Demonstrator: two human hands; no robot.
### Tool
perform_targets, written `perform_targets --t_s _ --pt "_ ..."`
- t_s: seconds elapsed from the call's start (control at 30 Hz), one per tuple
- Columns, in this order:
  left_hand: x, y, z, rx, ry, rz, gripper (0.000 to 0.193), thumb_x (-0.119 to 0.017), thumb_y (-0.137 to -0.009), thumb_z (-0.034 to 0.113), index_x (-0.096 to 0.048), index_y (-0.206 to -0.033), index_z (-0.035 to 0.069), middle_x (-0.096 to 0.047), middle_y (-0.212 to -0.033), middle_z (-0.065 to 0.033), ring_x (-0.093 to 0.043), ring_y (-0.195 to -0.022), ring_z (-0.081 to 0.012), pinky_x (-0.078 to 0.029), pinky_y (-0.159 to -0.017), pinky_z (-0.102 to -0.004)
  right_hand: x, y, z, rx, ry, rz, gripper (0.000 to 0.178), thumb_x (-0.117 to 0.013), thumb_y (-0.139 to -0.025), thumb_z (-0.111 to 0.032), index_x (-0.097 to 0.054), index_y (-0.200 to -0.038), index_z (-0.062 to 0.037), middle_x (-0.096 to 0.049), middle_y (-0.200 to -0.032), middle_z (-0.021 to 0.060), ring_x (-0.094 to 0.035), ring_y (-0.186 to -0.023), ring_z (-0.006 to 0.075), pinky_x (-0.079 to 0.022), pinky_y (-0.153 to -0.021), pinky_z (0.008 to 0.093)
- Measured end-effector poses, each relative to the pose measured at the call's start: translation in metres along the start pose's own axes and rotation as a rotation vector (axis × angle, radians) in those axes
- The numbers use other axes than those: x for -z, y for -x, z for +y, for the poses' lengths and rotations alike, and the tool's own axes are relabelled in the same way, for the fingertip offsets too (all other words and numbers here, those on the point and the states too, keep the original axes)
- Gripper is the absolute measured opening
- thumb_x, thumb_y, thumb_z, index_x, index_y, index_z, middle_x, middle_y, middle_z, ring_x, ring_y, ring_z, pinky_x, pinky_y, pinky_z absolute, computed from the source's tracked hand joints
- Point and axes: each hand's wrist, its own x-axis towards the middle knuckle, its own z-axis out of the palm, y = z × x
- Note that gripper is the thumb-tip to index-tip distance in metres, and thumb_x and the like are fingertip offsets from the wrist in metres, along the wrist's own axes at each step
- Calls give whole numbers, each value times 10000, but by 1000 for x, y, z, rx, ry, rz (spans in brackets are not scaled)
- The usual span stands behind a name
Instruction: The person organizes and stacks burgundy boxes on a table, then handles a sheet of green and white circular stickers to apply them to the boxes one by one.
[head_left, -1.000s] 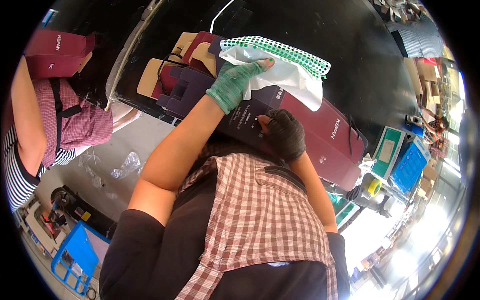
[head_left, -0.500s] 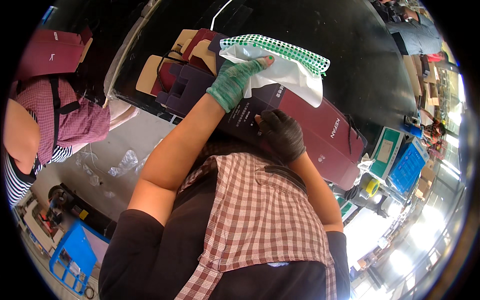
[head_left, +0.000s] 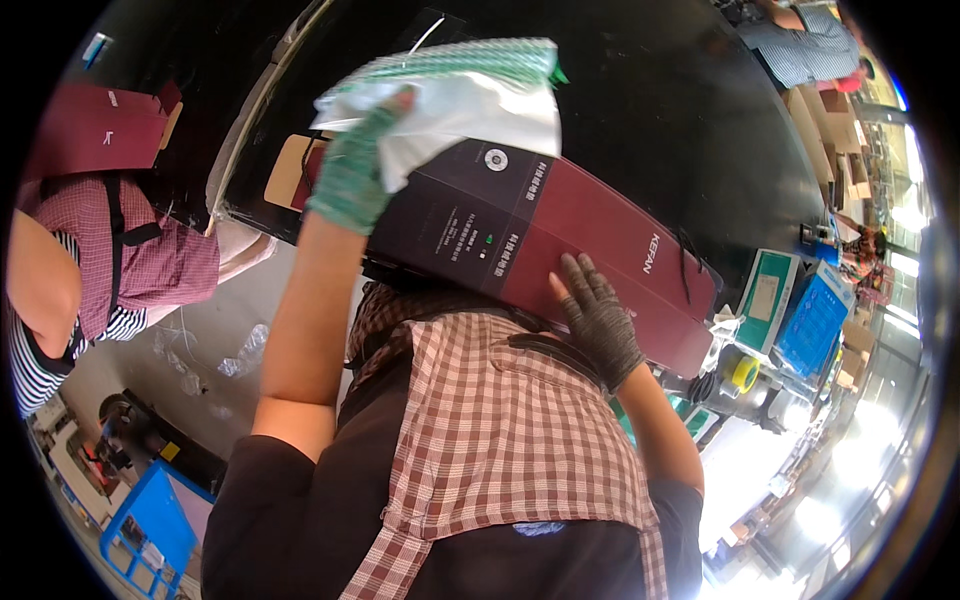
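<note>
My left hand [head_left: 352, 178], in a green knit glove, grips a white sheet with green dots [head_left: 480, 105] along its far edge; motion smears both. The sheet is held over the left part of a long flat carton [head_left: 610, 235], maroon on the right and dark purple on the left, with a black cord near its right end. My right hand [head_left: 600, 325], in a dark glove, lies on the carton's near maroon side with its fingers stretched and apart, holding nothing. A tan flap [head_left: 288, 170] shows beyond my left hand; the sheet and hand hide the parts beside it.
The carton lies on a black table [head_left: 690, 110]. At the right end stand a green and white box [head_left: 770, 295], a blue box [head_left: 812, 320] and a tape roll with a yellow core [head_left: 745, 374]. A co-worker [head_left: 140, 240] is at the left beside another maroon carton [head_left: 100, 125].
My left hand has swung left with the dotted sheet, uncovering more of the carton's dark panel. My right hand has uncurled and moved right and nearer, onto the maroon side.
</note>
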Motion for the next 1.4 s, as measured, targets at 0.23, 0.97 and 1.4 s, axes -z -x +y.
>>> perform_targets --t_s 0.23,0.97,1.4 --pt "19 40 80 -193 50 86 465 -717 -810 133 -512 -1203 -9 -585 -1173 -149 -594 -1071 -252 -501 -949 -387 -1 42 11 -82 -106 20 715 -688 -779 -367 -405 -1360 -60 -340 -1436 213 -299 -1350 397 -290 -1080 490" --pt "42 138 86 21 152 148 459 -689 -843 220 -527 -1208 -6 -602 -1177 -130 -592 -1077 -248 -496 -946 -404 -39 75 29 -41 452 237 409 -571 -823 -113 -515 -1215 -9 -580 -1163 191 -589 -1061 318 -513 -851 371" --pt "2 206 132 -531 -180 185 645 -598 -882 366 -378 -1347 -24 -512 -1290 -183 -536 -1153 -297 -449 -988 -441 161 26 135 -184 -167 687 312 -451 -977 -287 -615 -1086 -45 -658 -945 155 -633 -875 313 -503 -776 316"
